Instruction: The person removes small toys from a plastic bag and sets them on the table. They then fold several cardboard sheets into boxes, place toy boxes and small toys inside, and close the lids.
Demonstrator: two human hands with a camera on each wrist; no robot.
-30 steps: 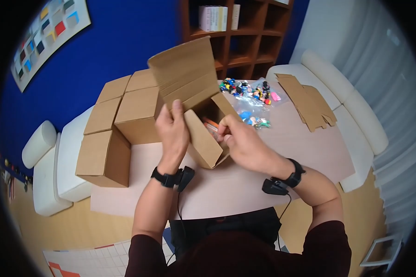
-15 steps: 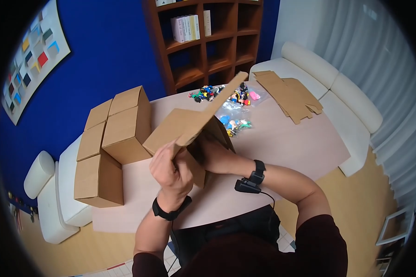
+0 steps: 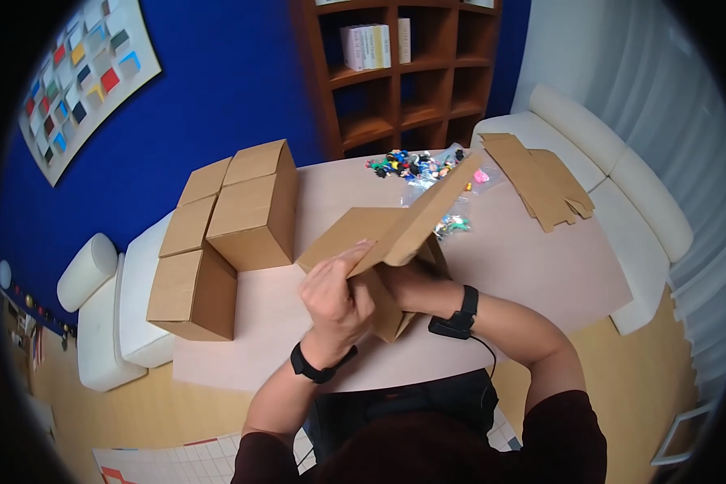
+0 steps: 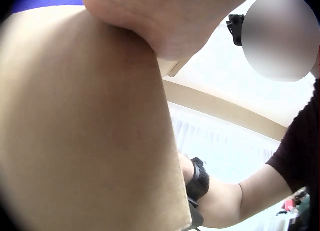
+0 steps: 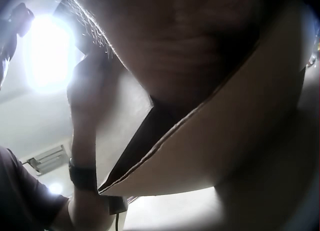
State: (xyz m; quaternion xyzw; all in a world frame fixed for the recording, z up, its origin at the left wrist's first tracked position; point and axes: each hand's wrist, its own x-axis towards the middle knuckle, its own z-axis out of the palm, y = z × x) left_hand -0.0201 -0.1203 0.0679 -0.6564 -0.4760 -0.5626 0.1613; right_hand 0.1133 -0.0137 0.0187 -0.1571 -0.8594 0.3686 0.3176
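Note:
In the head view a cardboard box [image 3: 351, 230] is held tilted over the table, its lid flap [image 3: 431, 211] slanting up to the right. My left hand [image 3: 337, 292] grips the box by the edge at the base of that flap, fingers curled over it. The right hand [image 3: 418, 289] reaches in under the flap through the box's opening; its fingers are hidden, and I cannot tell what they hold. A broad cardboard panel [image 4: 90, 126] fills much of the left wrist view. From the right wrist, a box wall [image 5: 235, 126] edges close along the palm.
Several closed cardboard boxes [image 3: 250, 211] stand at the table's left. Behind the held box lie small colourful toy figures [image 3: 407, 164] and clear plastic bags. Flattened cardboard [image 3: 536, 179] lies at the table's right edge, beside a white sofa [image 3: 645, 202].
The box has tilted and its lid flap has swung from upright to slanting right. My right hand, which was at something orange inside, has gone deeper; my left has moved onto the flap's edge.

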